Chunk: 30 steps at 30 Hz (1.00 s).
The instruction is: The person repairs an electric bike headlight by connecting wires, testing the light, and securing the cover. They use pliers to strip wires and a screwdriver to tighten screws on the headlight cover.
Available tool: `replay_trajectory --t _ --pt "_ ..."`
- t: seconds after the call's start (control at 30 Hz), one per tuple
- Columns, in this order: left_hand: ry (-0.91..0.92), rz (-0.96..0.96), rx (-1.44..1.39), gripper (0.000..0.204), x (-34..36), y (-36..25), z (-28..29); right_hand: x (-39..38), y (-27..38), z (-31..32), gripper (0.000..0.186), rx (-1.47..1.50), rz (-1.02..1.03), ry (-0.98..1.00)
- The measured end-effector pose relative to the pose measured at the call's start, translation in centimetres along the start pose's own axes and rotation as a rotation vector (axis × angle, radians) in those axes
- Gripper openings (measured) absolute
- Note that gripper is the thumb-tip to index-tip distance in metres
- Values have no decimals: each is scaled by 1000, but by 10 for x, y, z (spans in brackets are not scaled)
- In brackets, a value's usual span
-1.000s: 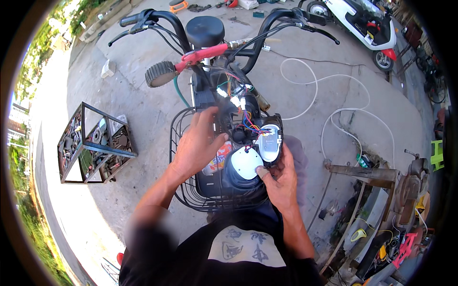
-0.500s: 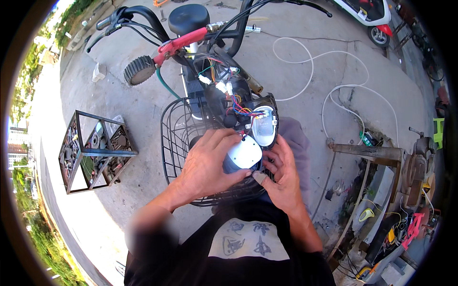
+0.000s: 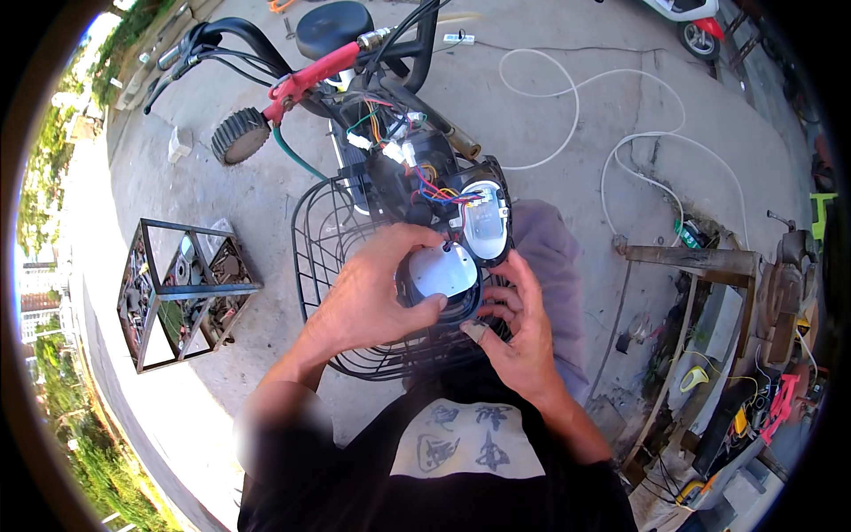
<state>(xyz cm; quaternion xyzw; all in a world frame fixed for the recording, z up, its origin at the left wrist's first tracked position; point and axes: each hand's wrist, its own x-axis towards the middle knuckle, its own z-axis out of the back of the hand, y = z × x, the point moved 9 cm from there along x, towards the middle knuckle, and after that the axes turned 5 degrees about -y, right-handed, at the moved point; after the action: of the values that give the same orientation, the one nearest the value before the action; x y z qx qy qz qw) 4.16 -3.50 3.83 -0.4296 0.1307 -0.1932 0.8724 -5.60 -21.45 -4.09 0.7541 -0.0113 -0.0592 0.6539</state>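
My left hand [image 3: 359, 279] is curled round a white plate [image 3: 442, 269] with small holes near its edge, the thumb along its lower side and the fingers at its top left. The plate lies over a dark round housing [image 3: 463, 310], whose rim shows below and right of it. My right hand [image 3: 517, 332] grips this housing from the right, fingers bent at its side and thumb near its lower edge. Just above sits an open oval unit with a pale inside [image 3: 485, 222], joined to coloured wires [image 3: 436, 188]. Part of the housing is hidden by my fingers.
A black wire basket [image 3: 310, 239] surrounds the work at the bike's front. Beyond it are white connectors [image 3: 394, 151], a red inflator gun [image 3: 315, 75] and a black seat [image 3: 334, 28]. A metal parts rack [image 3: 199, 291] stands left, a cluttered workbench [image 3: 691, 259] right. White hose [image 3: 576, 106] loops over the ground.
The white plate has shifted left on the round housing, baring more dark rim at the lower right. My left thumb has moved up and left with it. The whole view has shifted slightly.
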Motion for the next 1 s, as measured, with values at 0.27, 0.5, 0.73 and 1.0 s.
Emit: replay_trajectory --t 0.27,0.5,0.73,1.0 --pt "89 136 -377 64 7 33 3 0 -2 0 106 -15 100 -53" --pt "102 198 -481 63 8 40 3 -14 35 8 83 -480 465 -186" --pt "100 206 -549 64 5 40 2 -4 65 -31 51 -727 641 16" --pt "81 137 -559 64 -1 37 5 0 59 -39 48 -787 612 86"
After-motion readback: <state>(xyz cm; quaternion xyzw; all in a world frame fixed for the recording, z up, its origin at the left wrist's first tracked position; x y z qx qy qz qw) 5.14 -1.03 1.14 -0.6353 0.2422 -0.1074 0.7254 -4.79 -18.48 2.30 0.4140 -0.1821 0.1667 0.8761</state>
